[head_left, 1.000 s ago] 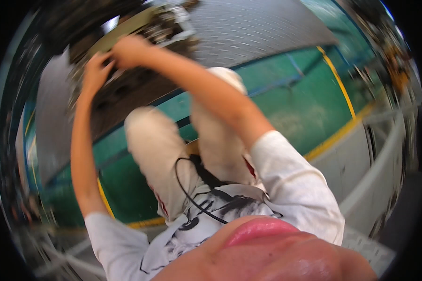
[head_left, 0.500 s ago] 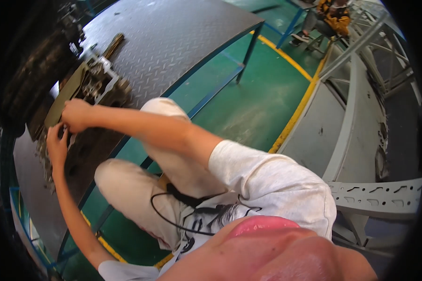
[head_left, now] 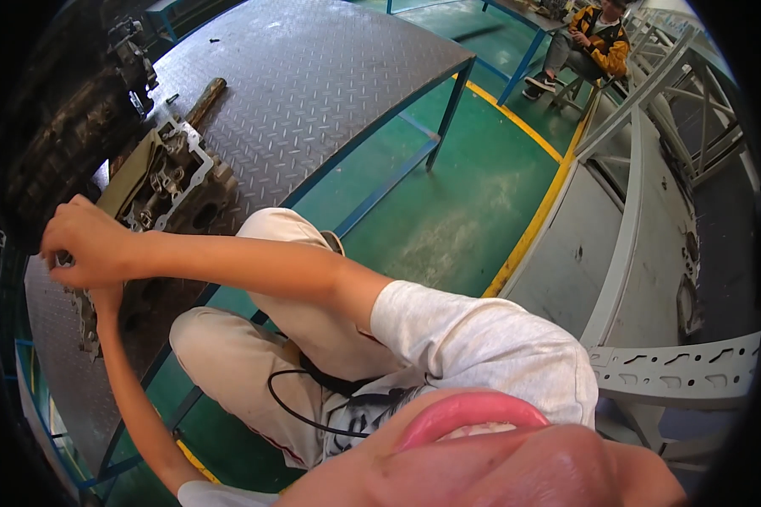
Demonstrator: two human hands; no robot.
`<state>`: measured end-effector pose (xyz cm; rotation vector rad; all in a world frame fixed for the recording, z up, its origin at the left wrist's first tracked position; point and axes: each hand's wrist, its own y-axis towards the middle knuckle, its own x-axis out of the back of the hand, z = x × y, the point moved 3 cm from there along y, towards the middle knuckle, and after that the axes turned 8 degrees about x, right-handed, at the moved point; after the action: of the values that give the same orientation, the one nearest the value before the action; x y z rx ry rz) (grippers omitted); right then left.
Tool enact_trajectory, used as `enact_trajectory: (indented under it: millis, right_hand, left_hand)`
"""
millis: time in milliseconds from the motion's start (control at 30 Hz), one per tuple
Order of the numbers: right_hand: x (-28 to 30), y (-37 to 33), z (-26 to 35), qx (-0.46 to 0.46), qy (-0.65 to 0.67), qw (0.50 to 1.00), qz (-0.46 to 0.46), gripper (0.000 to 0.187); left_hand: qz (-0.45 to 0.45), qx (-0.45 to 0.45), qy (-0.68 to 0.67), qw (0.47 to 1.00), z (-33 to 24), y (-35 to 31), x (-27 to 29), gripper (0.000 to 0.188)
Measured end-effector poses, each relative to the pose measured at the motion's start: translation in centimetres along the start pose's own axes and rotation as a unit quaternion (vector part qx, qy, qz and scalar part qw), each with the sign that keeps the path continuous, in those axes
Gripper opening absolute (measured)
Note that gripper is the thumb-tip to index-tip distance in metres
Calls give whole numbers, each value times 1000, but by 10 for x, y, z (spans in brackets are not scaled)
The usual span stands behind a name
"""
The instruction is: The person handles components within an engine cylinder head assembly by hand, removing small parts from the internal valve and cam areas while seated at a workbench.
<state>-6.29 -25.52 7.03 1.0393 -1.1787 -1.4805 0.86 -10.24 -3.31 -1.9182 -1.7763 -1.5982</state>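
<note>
The engine part (head_left: 173, 182), a grey metal block with many small bits on top, lay on the desk (head_left: 313, 76) near its left side. The desk had a grey bumpy metal top and blue legs. One end of the engine part was under the person's arms, so not all of it could be seen.

The right hand (head_left: 89, 241) was curled over the near end of the engine part. Its fingers were bent in, almost closed, and it looked like it pinched something small there. What it pinched was too small to tell. The left hand (head_left: 103, 297) was just under the right hand, touching it. The right hand hid most of it, so I could not tell if it was open or closed, or if it held a thing.

A long brown rusty bar (head_left: 205, 93) lay on the desk just past the engine part. A big dark machine (head_left: 68, 127) stood at the far left side of the desk, close to the engine part.

The floor (head_left: 448, 211) was green with a yellow line (head_left: 528, 224) on it. Grey metal frames (head_left: 643, 203) lay to the right. Another person in a yellow and black jacket (head_left: 600, 38) sat far off at the top, well apart from the desk.
</note>
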Motion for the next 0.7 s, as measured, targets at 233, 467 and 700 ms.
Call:
enact_trajectory:
  millis: [233, 467, 700]
  right_hand:
    - [29, 53, 147, 162, 173, 966, -106, 9]
    - [55, 43, 182, 183, 169, 955, -159, 11]
    - [91, 26, 194, 215, 144, 958, -127, 18]
  left_hand:
    - [66, -11, 229, 971, -48, 6, -2, 22]
    - [47, -29, 128, 990, -59, 14, 1, 21]
    - [16, -60, 128, 990, -65, 8, -9, 18]
